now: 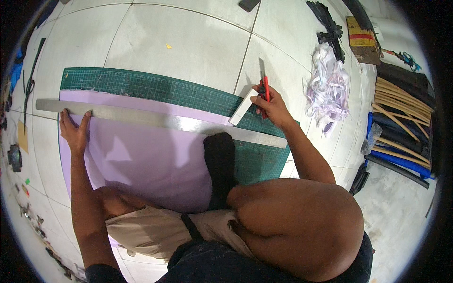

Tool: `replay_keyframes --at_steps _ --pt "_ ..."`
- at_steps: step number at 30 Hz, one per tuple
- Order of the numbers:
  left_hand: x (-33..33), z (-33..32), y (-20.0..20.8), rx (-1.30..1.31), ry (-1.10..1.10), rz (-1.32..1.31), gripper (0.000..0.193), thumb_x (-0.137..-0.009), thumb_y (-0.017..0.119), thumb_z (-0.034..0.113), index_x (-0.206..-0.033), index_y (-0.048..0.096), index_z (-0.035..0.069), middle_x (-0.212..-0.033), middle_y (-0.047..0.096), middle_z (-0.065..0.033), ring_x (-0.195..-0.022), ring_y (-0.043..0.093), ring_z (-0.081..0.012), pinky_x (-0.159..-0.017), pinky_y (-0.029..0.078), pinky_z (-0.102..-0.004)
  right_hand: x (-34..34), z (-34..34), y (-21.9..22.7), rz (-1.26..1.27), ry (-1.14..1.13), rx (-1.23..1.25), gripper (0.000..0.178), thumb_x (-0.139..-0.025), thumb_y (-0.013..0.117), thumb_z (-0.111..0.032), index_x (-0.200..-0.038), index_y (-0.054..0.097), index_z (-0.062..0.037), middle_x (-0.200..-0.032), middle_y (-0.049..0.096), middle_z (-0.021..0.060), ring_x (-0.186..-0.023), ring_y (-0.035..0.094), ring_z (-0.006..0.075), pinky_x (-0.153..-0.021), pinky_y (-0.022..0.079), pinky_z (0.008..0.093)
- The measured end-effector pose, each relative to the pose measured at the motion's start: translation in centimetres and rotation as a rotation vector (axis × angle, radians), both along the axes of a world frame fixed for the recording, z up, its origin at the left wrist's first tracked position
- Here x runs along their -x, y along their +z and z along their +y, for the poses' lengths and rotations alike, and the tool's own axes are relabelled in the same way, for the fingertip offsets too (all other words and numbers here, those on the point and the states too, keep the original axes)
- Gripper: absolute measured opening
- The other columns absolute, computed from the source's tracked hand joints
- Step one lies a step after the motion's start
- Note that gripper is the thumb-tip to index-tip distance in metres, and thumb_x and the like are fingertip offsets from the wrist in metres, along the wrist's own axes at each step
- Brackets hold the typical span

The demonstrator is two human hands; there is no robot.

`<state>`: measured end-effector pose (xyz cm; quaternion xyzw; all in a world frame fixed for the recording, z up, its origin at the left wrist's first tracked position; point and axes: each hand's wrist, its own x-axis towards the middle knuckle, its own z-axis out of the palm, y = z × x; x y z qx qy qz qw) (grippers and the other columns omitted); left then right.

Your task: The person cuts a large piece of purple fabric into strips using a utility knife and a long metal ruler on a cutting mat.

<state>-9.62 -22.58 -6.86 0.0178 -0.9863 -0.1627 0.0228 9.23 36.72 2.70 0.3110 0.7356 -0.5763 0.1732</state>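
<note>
A lilac sheet lies on a green cutting mat on the tiled floor. Across it runs a long steel ruler. My left hand presses flat on the ruler's left end, fingers spread. My right hand grips a red utility knife with its blade pointing away, at the sheet's right edge just beyond the ruler. A small white strip lies by that hand. My black-socked foot rests on the sheet and ruler.
A heap of white and lilac offcuts lies to the right. Farther right are bundled rods and blue and black rolls, and a cardboard box. Scissors lie at the far left. Black scraps sit near the top.
</note>
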Motion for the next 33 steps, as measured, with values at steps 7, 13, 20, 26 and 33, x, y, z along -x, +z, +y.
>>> replay_keyframes --at_steps 7,13,20,26,33 --pt "0.3 -0.7 1.4 -0.010 -0.127 -0.047 0.104 -0.077 0.084 0.048 -0.149 0.036 -0.010 -0.153 0.035 -0.0323 -0.145 0.033 -0.0432 -0.121 0.027 -0.0494 0.6 -1.2 -0.5 0.046 0.091 -0.027 0.041 -0.097 0.070 -0.019 -0.132 0.057 -0.0022 -0.098 0.057 0.0020 -0.083 0.057 0.0104 -0.069 0.055 0.0269" --pt "0.6 -0.3 2.0 -0.012 -0.086 -0.115 0.112 -0.073 0.086 0.051 -0.152 0.033 -0.008 -0.159 0.027 -0.0312 -0.149 0.026 -0.0423 -0.122 0.026 -0.0475 0.5 -1.1 -1.6 0.063 0.093 0.094 0.042 -0.099 0.068 -0.019 -0.136 0.055 -0.0027 -0.100 0.054 0.0020 -0.087 0.057 0.0097 -0.074 0.055 0.0269" --pt "0.6 -0.2 2.0 -0.018 -0.124 -0.096 0.113 -0.072 0.087 0.050 -0.153 0.032 -0.008 -0.159 0.026 -0.0312 -0.150 0.025 -0.0426 -0.123 0.025 -0.0482 0.3 -0.6 -2.1 0.066 0.117 0.105 0.042 -0.096 0.071 -0.018 -0.133 0.058 -0.0030 -0.117 0.058 0.0067 -0.091 0.061 0.0128 -0.075 0.058 0.0282" --pt "0.6 -0.7 1.6 -0.025 -0.102 -0.106 0.112 -0.072 0.087 0.049 -0.151 0.033 -0.009 -0.159 0.027 -0.0315 -0.150 0.026 -0.0422 -0.123 0.025 -0.0480 0.5 -0.9 -2.3 0.071 0.115 0.076 0.041 -0.096 0.071 -0.017 -0.132 0.059 -0.0031 -0.113 0.060 0.0069 -0.083 0.062 0.0117 -0.071 0.057 0.0269" --pt "0.1 0.2 2.2 -0.024 -0.080 -0.104 0.111 -0.073 0.087 0.048 -0.150 0.034 -0.010 -0.158 0.028 -0.0316 -0.149 0.027 -0.0421 -0.123 0.026 -0.0477 0.5 -0.8 -2.0 0.027 0.119 0.061 0.040 -0.097 0.070 -0.017 -0.133 0.058 -0.0053 -0.103 0.058 0.0022 -0.088 0.058 0.0112 -0.074 0.057 0.0287"
